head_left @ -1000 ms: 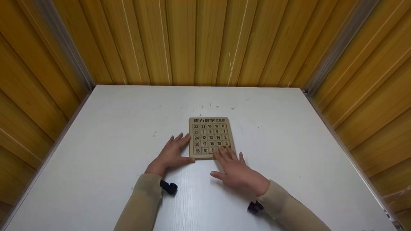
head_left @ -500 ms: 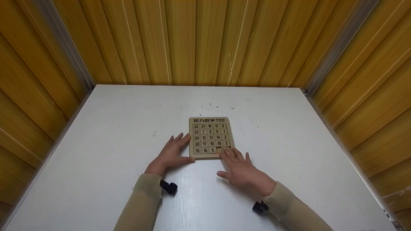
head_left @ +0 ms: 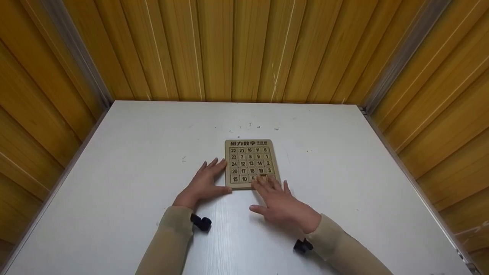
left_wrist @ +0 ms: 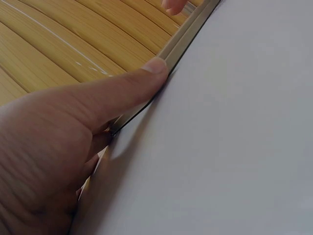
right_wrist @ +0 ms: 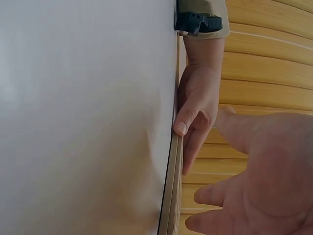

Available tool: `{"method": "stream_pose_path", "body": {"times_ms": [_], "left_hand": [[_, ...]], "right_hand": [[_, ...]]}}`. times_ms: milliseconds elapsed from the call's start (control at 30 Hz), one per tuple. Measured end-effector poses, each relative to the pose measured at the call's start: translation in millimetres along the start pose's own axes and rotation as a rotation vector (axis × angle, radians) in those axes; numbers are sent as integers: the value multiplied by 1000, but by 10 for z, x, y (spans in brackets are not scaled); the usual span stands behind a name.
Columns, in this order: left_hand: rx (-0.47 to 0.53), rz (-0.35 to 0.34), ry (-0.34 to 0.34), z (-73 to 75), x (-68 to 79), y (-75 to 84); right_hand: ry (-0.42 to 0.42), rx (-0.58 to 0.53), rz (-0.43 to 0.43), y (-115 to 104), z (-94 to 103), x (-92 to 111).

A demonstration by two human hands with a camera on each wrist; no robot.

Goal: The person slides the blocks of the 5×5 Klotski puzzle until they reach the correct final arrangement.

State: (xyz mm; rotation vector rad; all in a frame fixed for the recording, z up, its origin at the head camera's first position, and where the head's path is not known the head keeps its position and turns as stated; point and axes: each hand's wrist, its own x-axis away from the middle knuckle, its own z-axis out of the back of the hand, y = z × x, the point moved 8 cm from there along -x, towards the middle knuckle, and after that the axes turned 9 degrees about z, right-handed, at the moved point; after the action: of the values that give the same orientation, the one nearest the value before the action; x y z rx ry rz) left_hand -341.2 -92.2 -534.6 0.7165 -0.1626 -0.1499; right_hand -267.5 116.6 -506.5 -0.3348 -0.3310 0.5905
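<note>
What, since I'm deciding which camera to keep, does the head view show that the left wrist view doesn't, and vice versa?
Only the head view: the numbered tiles of the board, both beige sleeves, the black wrist devices and most of the right hand.

Only the left wrist view: a close, side-on look at the board's edge, with a line running along it.

Both: the left hand, its thumb touching the board, the white table and the wood-patterned panels. The fingertip atop the left wrist view is probably the right hand's.
</note>
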Motion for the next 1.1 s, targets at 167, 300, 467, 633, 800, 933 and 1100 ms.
{"method": "stream_pose_path", "body": {"times_ms": [167,300,467,633,800,933,1100], "left_hand": [[-3,-6,7,9,12,11],[-28,-20,5,4,3,25],[-30,-24,5,6,-7,20],[-30,-32,-4,0,-18,15],[-29,-43,-2,8,-12,19],[-24,-37,-1,12,-3,25],[-34,-33,1,13,-10,22]], "right_hand": [[-36,20,32,-116,-66,-72],[-48,43,33,-107,-69,-69],[-41,41,12,-30,-52,-21],[-33,32,-15,65,-25,48],[-23,6,-27,54,5,49],[-31,-6,0,-62,-6,-18],[-48,-10,39,-210,-44,-134]]}}
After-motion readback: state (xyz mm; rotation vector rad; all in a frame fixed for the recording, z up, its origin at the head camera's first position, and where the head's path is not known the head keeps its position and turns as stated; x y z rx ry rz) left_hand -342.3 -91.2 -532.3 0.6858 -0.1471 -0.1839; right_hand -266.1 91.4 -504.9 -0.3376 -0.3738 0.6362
